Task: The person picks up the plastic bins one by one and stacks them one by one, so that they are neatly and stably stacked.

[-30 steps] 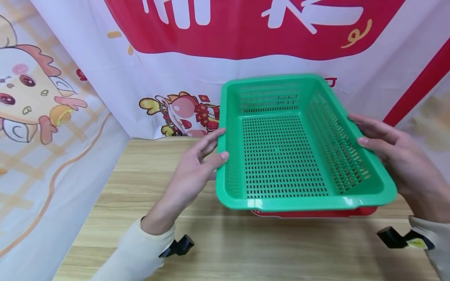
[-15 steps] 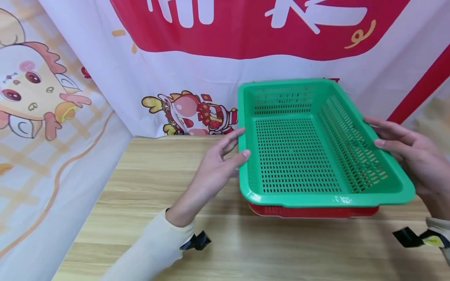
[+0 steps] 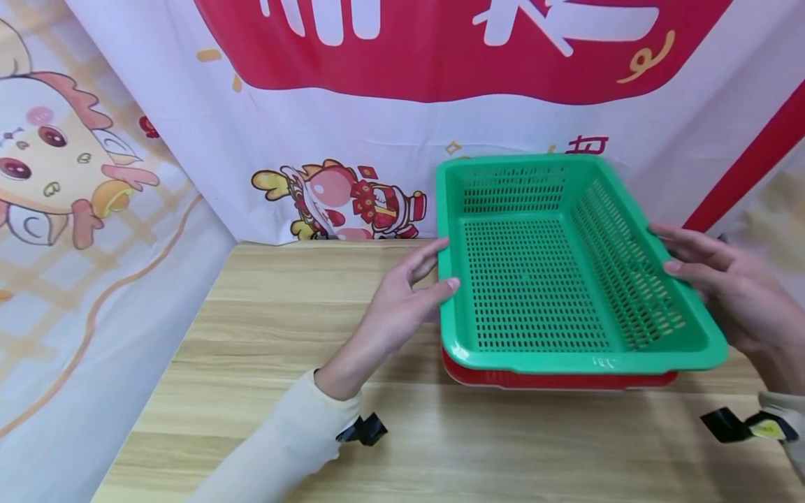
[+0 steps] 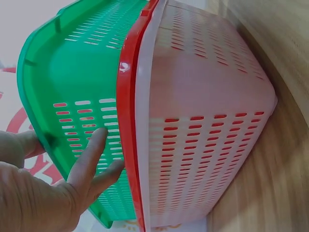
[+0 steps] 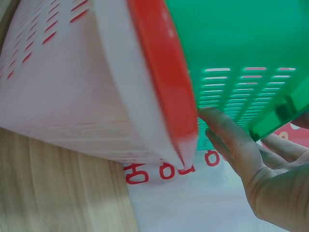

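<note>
A green perforated plastic basket [image 3: 528,279] is held between both hands in the head view. My left hand [image 3: 405,300] grips its left rim, thumb over the edge and fingers against the outer wall. The right hand [image 3: 736,286] holds the opposite rim in the same way. Beneath it is a red basket [image 3: 566,381], mostly hidden in the head view. The left wrist view shows the green basket's lower part inside the red rim [image 4: 128,96], which sits in a white basket [image 4: 198,125]. Near that red rim are my right fingertips [image 5: 207,113].
The baskets stand on a wood-grain table [image 3: 302,335], near its back edge. Behind hangs a white and red printed cloth [image 3: 339,119], and another patterned cloth [image 3: 94,230] covers the left side. Small black wrist mounts [image 3: 365,429] stick out from the sleeves.
Both hands have carried the green basket to the right and lowered it toward the red basket. More of the back cloth shows above its far rim.
</note>
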`<act>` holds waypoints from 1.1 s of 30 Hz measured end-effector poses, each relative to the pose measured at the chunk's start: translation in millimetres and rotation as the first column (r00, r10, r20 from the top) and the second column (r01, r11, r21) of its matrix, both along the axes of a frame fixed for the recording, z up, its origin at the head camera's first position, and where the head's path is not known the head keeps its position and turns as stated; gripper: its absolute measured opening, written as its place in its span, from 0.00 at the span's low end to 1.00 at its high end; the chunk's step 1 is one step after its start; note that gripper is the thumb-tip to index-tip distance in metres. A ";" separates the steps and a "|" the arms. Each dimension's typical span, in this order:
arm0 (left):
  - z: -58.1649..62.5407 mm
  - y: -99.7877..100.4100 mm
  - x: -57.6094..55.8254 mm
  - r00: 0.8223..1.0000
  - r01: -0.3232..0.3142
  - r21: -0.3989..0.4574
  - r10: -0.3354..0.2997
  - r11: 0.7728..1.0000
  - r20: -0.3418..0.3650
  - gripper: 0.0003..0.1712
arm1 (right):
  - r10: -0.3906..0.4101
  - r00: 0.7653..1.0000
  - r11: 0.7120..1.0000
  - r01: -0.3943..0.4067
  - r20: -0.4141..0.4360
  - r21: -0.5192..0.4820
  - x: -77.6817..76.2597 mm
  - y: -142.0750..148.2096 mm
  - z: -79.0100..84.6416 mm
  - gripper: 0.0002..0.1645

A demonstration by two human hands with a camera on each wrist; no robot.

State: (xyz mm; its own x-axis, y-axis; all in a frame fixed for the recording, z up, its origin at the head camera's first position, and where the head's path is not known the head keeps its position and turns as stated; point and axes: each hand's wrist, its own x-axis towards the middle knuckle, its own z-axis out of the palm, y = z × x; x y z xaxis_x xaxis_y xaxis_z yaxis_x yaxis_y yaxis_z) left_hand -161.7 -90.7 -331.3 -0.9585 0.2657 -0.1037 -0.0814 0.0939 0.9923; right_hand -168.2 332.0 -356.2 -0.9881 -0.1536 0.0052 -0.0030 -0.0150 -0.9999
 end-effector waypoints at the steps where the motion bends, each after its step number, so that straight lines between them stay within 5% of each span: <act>1: -0.8 0.5 -0.5 1.000 0.001 0.004 -0.001 1.000 0.003 0.35 | 0.001 1.000 1.000 -0.001 0.004 0.004 -0.5 0.1 0.4 0.34; 15: 5.1 -0.5 -3.3 0.998 0.011 0.003 -0.011 1.000 0.059 0.38 | -0.008 0.999 0.999 0.007 0.039 0.037 -1.0 -4.0 8.0 0.35; 24: 6.4 -2.6 -8.3 0.995 0.035 -0.017 -0.033 0.999 0.090 0.39 | -0.007 1.000 0.988 0.003 0.025 0.155 -2.0 -2.5 11.2 0.35; 29: 8.1 -3.1 -9.4 0.994 0.034 -0.019 -0.032 0.999 0.103 0.40 | -0.015 1.000 0.974 0.009 0.025 0.228 -3.9 -4.6 13.1 0.32; 33: 7.8 -3.1 -9.9 0.993 0.030 -0.028 -0.027 0.999 0.116 0.41 | -0.029 0.999 0.916 0.020 0.017 0.400 -4.7 -8.3 13.0 0.35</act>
